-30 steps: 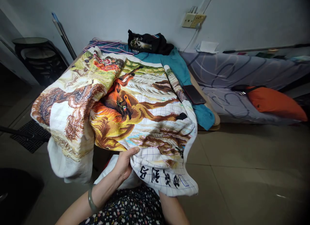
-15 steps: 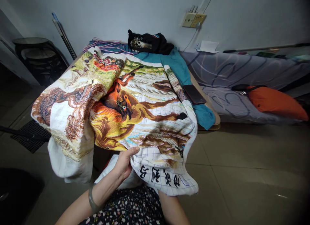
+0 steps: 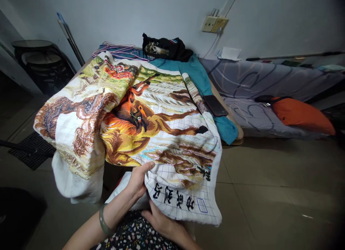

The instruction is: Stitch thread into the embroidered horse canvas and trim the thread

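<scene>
A large cross-stitch cloth (image 3: 172, 135) with a horse picture and black characters spreads from the table toward my lap. My left hand (image 3: 140, 177), a bangle on its wrist, pinches the near edge, thumb on top and fingers underneath. My right hand (image 3: 159, 217) is under the near corner by the black characters; its thumb shows, but the cloth hides the other fingers. A loose tangle of thread (image 3: 137, 117) lies on the stitched horse. The cloth's left part is folded over, showing its stitched back, and its far right edge is rolled.
Teal fabric (image 3: 228, 129) lies under the cloth, with a dark phone (image 3: 215, 105) on it. Behind are a black bag (image 3: 167, 48) and pink hangers (image 3: 118, 50). A grey-covered sofa (image 3: 231, 77) with an orange bag (image 3: 302, 115) stands right, stacked dark stools (image 3: 37, 63) left.
My right hand has come into view beneath the near corner. That corner has spread out flatter, showing more of the characters and the drawn rectangle. My left hand keeps its hold.
</scene>
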### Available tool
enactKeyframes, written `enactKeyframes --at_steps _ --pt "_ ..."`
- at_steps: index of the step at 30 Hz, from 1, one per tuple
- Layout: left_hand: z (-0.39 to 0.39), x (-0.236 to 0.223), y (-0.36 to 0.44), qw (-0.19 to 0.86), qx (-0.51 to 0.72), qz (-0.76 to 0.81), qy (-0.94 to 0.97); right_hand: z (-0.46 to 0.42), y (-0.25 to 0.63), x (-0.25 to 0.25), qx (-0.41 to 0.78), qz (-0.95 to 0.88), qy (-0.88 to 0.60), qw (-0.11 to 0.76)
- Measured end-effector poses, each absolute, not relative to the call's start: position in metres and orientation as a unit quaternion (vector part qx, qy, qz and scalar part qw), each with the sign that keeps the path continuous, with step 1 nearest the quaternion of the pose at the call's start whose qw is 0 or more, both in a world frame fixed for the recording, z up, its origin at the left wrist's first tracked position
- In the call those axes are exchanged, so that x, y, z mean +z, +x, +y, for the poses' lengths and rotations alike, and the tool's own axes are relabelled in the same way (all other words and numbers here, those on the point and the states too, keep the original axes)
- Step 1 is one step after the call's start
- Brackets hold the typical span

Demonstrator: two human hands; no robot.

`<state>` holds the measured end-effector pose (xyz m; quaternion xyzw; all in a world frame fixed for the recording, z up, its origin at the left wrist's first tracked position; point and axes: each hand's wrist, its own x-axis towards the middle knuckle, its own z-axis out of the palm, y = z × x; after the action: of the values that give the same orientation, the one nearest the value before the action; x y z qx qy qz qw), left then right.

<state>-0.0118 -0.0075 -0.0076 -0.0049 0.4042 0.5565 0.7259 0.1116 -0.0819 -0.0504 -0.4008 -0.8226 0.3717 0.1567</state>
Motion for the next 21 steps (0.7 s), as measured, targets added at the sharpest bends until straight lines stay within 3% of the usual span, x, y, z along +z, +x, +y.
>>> enactKeyframes --at_steps 2,4,5,7,9,21 --pt "-0.006 -0.009 -0.010 0.715 0.569 0.407 -0.002 -0.080 0.121 -0.033 0.433 -0.830 -0.330 0.125" --pt "-0.005 -0.010 -0.008 0.704 0.580 0.410 0.002 -0.069 0.131 -0.011 0.485 -0.809 -0.298 0.148" --pt "-0.005 -0.011 -0.007 0.702 0.582 0.410 0.003 -0.060 0.134 0.000 0.488 -0.786 -0.324 0.198" --pt "-0.006 -0.013 -0.006 0.702 0.586 0.405 0.002 -0.035 0.136 0.014 0.385 -0.747 -0.411 0.353" --pt "-0.006 -0.014 -0.006 0.702 0.591 0.396 -0.007 -0.009 0.131 0.017 0.283 -0.735 -0.444 0.426" --pt "-0.006 -0.014 -0.008 0.690 0.597 0.409 -0.020 0.019 0.106 -0.006 0.201 -0.799 -0.423 0.377"
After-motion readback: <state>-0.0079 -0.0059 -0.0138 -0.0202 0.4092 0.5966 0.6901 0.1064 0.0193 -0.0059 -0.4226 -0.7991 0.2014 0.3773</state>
